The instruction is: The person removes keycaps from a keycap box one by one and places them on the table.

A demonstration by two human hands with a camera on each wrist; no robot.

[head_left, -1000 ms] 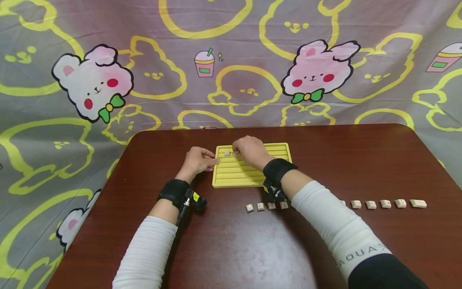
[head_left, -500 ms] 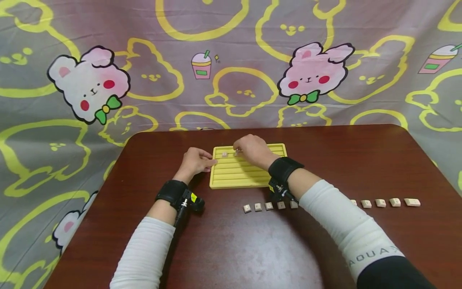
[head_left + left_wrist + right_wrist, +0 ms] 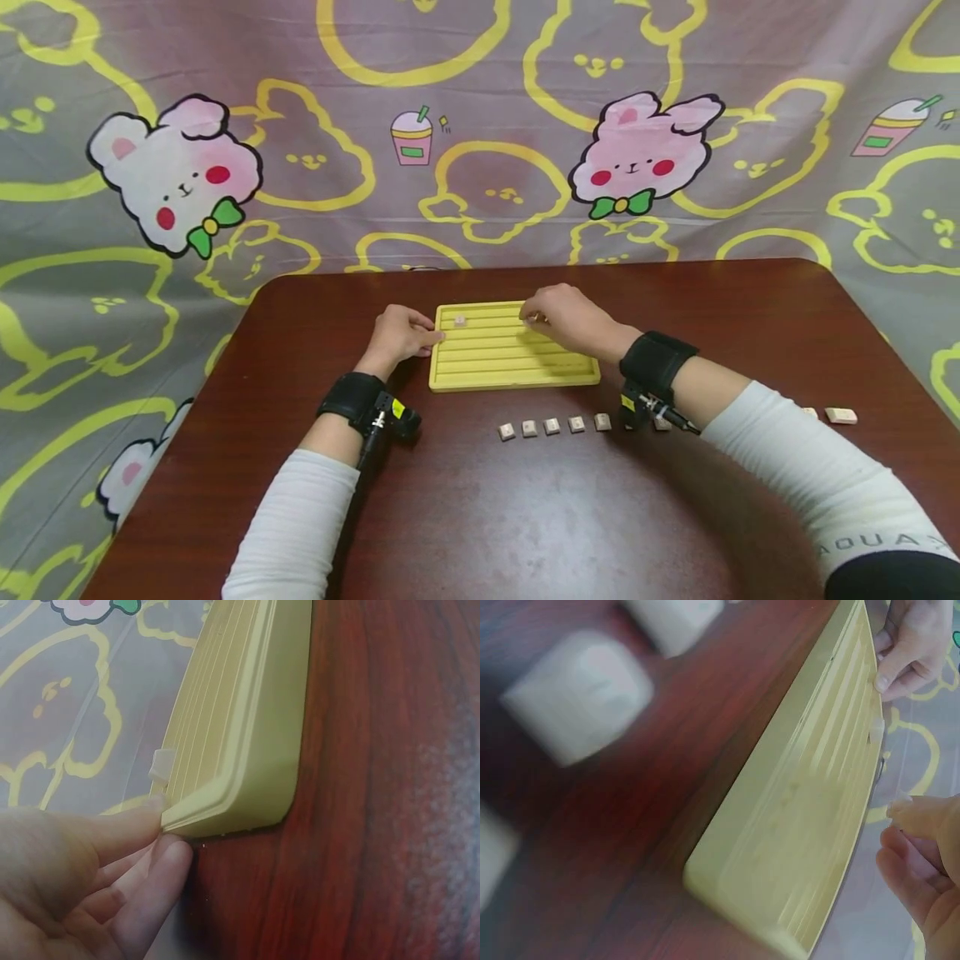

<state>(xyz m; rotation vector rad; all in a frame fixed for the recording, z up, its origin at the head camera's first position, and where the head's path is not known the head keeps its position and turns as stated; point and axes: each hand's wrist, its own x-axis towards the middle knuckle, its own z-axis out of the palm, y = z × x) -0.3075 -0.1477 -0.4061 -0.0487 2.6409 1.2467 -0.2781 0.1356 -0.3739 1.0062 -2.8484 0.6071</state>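
Observation:
A yellow ridged tray (image 3: 517,386) lies on the table. My left hand (image 3: 397,337) holds its left edge, thumb at the rim and a finger against the outer side, as the left wrist view shows. One pale keycap (image 3: 460,322) sits in the upper left of the tray. Over the tray's upper right part, my right hand (image 3: 572,320) pinches a second small keycap (image 3: 534,317) between thumb and finger. That keycap is mostly hidden by the fingertips. In the right wrist view the fingertips appear above the tray's far side.
A row of several pale keycaps (image 3: 552,427) lies on the brown table (image 3: 450,500) in front of the tray, partly covered by the right forearm. A wider keycap (image 3: 841,416) ends the row at right. A patterned cloth (image 3: 495,100) hangs behind the table.
My right hand has moved right across the tray, taking the second keycap from beside the first one. My left hand stays on the tray's edge. The head view has turned slightly right.

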